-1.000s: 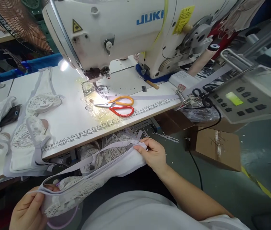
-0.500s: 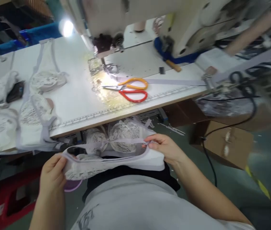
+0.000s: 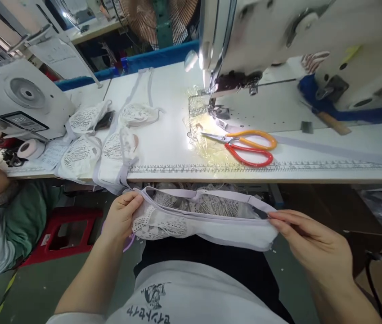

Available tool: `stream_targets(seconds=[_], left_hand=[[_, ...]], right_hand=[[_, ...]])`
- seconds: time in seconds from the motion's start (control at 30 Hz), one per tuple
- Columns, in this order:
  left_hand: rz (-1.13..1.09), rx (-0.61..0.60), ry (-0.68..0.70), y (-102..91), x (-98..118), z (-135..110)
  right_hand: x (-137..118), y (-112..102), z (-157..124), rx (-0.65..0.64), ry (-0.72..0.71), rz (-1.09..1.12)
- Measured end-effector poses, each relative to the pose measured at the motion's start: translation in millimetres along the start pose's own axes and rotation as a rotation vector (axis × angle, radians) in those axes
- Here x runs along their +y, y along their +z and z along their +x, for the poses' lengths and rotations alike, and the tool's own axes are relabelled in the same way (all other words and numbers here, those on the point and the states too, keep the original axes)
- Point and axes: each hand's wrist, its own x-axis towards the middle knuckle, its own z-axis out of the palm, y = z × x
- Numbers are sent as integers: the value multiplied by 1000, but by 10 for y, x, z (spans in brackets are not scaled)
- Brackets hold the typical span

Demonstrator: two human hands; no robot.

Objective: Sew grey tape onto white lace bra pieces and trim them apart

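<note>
A white lace bra (image 3: pixel 207 225) with pale lilac edging is stretched sideways between my hands, just below the table's front edge. My left hand (image 3: pixel 122 215) pinches its left end, thumb on top of the edging. At the other end, my right hand (image 3: pixel 315 240) grips the band between thumb and fingertips. Above the bra, scissors (image 3: pixel 241 143) with one orange and one red handle lie on the table near the sewing machine's needle (image 3: pixel 213 101). More lace bras (image 3: pixel 110 144) are piled to the left on the tabletop.
The sewing machine (image 3: pixel 298 40) stands over the white table (image 3: pixel 170 148), with a measuring tape (image 3: pixel 184 170) along its front edge. A lilac strip (image 3: pixel 325 146) runs right. Another person (image 3: pixel 5 225) sits at far left by a red stool (image 3: pixel 65 234).
My view has swung left, bringing the neighbouring machine and person into sight. The bra is pulled out wider and straighter, with my right hand farther from my left. Both hands keep their hold.
</note>
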Motion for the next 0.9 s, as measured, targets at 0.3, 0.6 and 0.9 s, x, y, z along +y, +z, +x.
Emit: stream_targets(seconds=[0.3,0.6,0.9], left_hand=[[214,71,404,90,1267,838],[275,-103,229,443,1351,2021],[384,-136,245,383,1211,2171]], right_hand=[[-633,430,964,-18,-390,-69],[-897,689,1664,-368,-301,-324],[-813,591,1727,-467,-353,-431]])
